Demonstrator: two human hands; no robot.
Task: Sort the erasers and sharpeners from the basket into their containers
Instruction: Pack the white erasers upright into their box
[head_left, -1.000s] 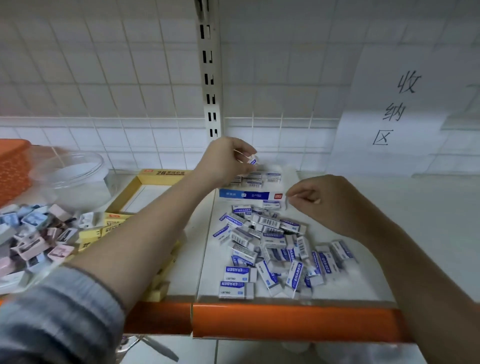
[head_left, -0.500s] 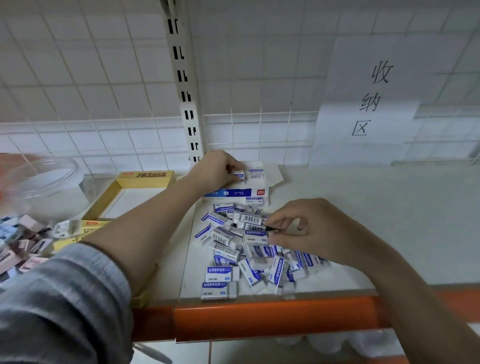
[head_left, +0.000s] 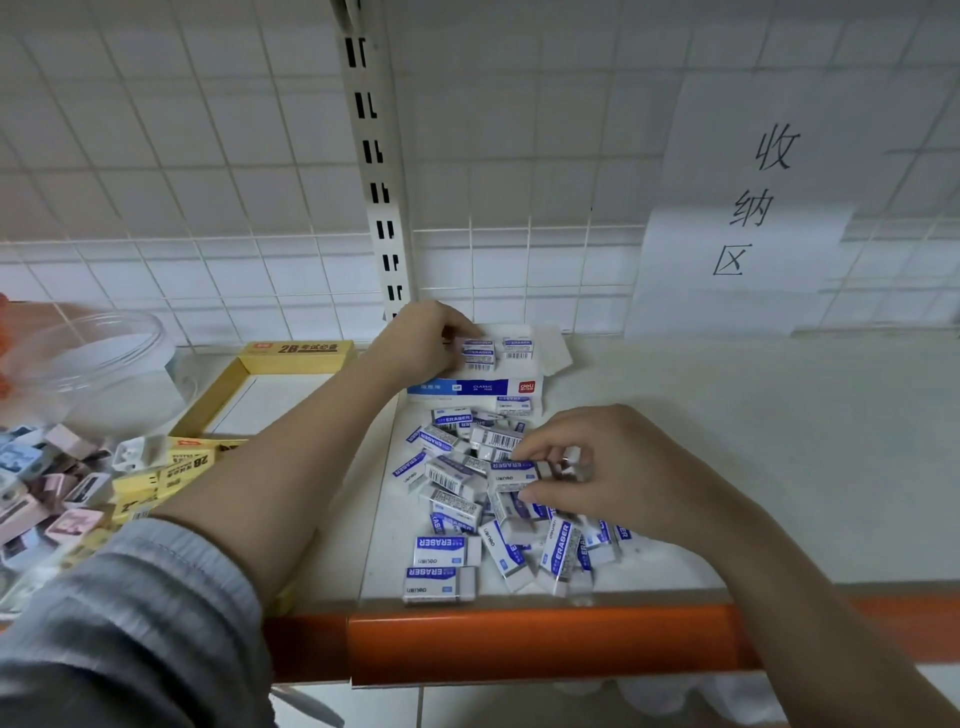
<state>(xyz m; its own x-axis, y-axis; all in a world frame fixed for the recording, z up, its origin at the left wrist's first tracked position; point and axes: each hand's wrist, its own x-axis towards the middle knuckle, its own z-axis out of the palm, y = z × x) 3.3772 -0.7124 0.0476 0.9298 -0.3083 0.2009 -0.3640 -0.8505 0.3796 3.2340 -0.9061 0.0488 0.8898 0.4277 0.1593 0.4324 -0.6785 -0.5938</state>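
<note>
While your left hand (head_left: 423, 340) has come down into the white eraser box (head_left: 519, 387), fingers curled on an eraser (head_left: 478, 347) it is setting beside the few already packed there, your right hand (head_left: 597, 467) has dropped from mid-air onto the loose pile (head_left: 467, 499) and now pinches the next eraser (head_left: 517, 475). So the box is filling, though most erasers are unsorted. All this lies on a pale shelf (head_left: 753, 441) with an orange front edge (head_left: 545, 644), against a white wire grid (head_left: 208, 156) carrying a paper sign (head_left: 753, 208). Sharpeners (head_left: 47, 493) heap at far left.
</note>
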